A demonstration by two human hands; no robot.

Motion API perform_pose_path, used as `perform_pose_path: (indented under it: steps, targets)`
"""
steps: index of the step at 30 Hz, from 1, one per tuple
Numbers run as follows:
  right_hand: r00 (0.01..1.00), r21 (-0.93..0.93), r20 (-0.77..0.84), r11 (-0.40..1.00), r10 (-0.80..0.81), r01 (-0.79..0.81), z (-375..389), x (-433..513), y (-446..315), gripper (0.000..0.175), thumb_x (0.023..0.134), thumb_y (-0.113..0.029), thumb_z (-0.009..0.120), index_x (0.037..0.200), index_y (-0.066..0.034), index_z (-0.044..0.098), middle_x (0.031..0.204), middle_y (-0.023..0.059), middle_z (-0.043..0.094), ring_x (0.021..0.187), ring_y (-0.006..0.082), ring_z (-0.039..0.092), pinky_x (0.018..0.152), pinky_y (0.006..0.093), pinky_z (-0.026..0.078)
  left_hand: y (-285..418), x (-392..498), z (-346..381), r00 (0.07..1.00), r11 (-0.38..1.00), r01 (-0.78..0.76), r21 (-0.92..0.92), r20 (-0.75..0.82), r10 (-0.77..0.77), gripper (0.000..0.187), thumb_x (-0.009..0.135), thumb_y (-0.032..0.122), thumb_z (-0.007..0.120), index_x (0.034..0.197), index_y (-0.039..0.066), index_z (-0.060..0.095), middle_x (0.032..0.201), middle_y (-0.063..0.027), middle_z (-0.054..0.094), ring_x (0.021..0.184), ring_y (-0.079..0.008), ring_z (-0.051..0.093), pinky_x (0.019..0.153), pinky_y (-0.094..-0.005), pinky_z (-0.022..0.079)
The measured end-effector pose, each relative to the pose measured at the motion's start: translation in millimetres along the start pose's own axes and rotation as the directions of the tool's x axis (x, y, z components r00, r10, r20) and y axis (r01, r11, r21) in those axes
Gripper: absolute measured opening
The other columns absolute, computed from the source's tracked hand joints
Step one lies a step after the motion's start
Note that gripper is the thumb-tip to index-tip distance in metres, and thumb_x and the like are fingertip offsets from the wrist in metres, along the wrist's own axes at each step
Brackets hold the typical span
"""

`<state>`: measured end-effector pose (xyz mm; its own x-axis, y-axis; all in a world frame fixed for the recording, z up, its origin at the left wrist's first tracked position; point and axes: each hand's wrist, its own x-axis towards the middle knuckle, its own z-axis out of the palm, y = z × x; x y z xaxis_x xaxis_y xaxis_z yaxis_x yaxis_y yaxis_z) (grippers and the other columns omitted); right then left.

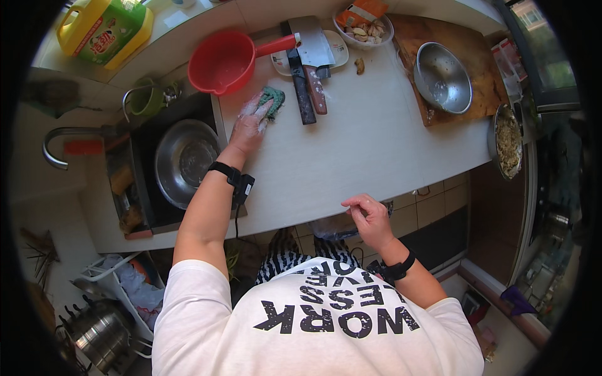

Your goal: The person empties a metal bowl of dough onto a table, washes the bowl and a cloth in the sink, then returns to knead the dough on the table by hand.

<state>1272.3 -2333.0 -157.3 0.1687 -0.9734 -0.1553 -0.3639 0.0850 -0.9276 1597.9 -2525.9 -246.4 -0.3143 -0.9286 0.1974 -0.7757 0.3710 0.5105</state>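
My left hand [249, 123], whitened with a powdery or soapy residue, presses a green scrubbing cloth [273, 102] against the white countertop [367, 141]. Just right of the cloth lie two cleavers side by side, one with a black handle [302, 96] and one with a brown wooden handle [316, 94]. Their blades rest over a small white dish [339, 49]. A red plastic ladle [221, 63] sits beyond my left hand. My right hand [371, 220] hovers by the counter's front edge, its fingers curled together and nothing visible in them.
A steel basin [186, 162] stands in the dark sink at left, near a curved faucet [56, 141]. At right, a steel bowl [444, 80] rests on a wooden cutting board [409, 35]. A bowl of pale mixture [509, 141] sits near the counter's edge. Garlic [364, 34] fills a plastic bowl behind.
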Motion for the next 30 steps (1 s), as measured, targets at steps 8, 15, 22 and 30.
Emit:
perform_pose_path:
  steps: [8,15,22,30]
  targets:
    - [0.999,-0.003,-0.007,0.999,-0.036,0.036,2.9,1.9,-0.1,0.019,0.084,0.005,0.054,0.094,-0.0041,0.068,0.082,0.0079,0.064,0.070,0.0178,0.065,0.064,0.0276,0.051,73.1,-67.0,10.2,0.966,0.988,-0.120,-0.098,0.219,0.139,0.054,0.079,-0.003,0.057,0.130,0.016,0.059,0.147,-0.0126,0.042,0.136,-0.0345,0.039,0.116,-0.0453,0.029]
    - [0.998,-0.010,-0.022,0.998,-0.061,0.061,8.6,-6.3,10.1,0.020,0.083,0.005,0.054,0.094,-0.0041,0.068,0.084,0.0091,0.065,0.071,0.0192,0.064,0.064,0.0288,0.051,173.3,-135.2,56.3,0.801,0.875,-0.330,-0.354,0.385,0.458,0.044,0.085,0.010,0.051,0.127,0.018,0.061,0.142,-0.0092,0.049,0.129,-0.0331,0.048,0.109,-0.0443,0.040]
    - [0.987,-0.099,-0.163,0.995,0.015,-0.032,-8.9,-21.2,32.8,0.015,0.088,-0.002,0.055,0.097,-0.0042,0.067,0.092,0.0084,0.064,0.075,0.0189,0.063,0.068,0.0294,0.051,196.2,-128.2,65.6,0.774,0.791,-0.436,-0.429,0.270,0.573,0.040,0.080,0.005,0.055,0.119,0.012,0.065,0.136,-0.0088,0.054,0.125,-0.0308,0.053,0.100,-0.0394,0.048]
    - [0.862,0.806,0.396,0.330,0.316,-0.491,-9.5,12.6,14.9,0.042,0.102,-0.037,0.043,0.136,-0.0135,0.047,0.124,0.0059,0.056,0.111,0.0172,0.057,0.084,0.0362,0.052,225.7,-83.4,31.2,0.953,0.827,-0.218,-0.518,0.071,0.295,0.041,0.074,-0.001,0.064,0.114,0.011,0.066,0.139,-0.0149,0.050,0.127,-0.0358,0.050,0.102,-0.0425,0.046]
